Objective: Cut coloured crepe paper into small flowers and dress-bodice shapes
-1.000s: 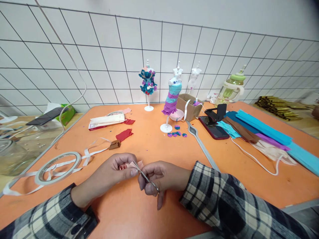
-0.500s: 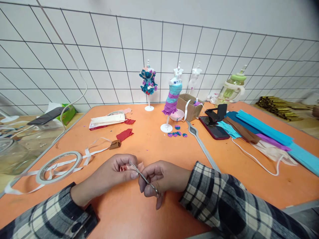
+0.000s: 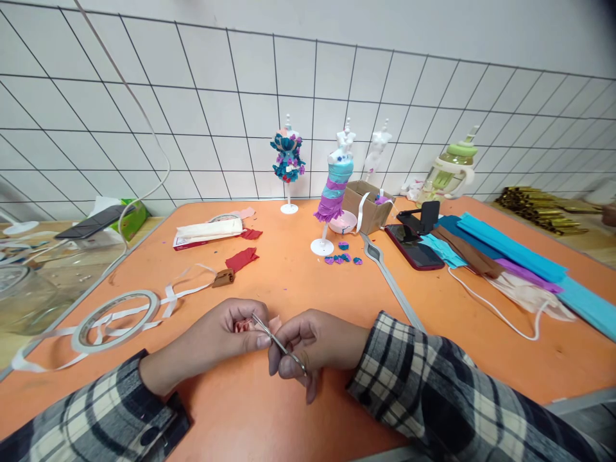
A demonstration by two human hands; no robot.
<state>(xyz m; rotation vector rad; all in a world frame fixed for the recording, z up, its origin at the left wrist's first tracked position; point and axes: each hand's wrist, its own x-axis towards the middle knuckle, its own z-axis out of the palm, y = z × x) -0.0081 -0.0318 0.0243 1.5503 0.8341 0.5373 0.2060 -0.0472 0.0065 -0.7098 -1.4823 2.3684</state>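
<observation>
My left hand pinches a small piece of pink crepe paper between thumb and fingers, low in the middle of the head view. Beside it, my right hand is closed around slim metal scissors. The scissors slant up to the left, with their tips at the pink paper by my left thumb. Part of the paper is hidden by my left fingers, and my right fingers cover most of the handles. Beyond my hands, a small white mannequin in a blue and purple dress stands on the orange table.
A teal-decorated mannequin stands at the back. To the left lie a tape roll, red paper scraps and a brown roll. On the right are a phone, coloured paper strips, a cardboard box and a bottle.
Both hands, the pink paper and the scissors keep nearly the same pose. The whole view has shifted very slightly.
</observation>
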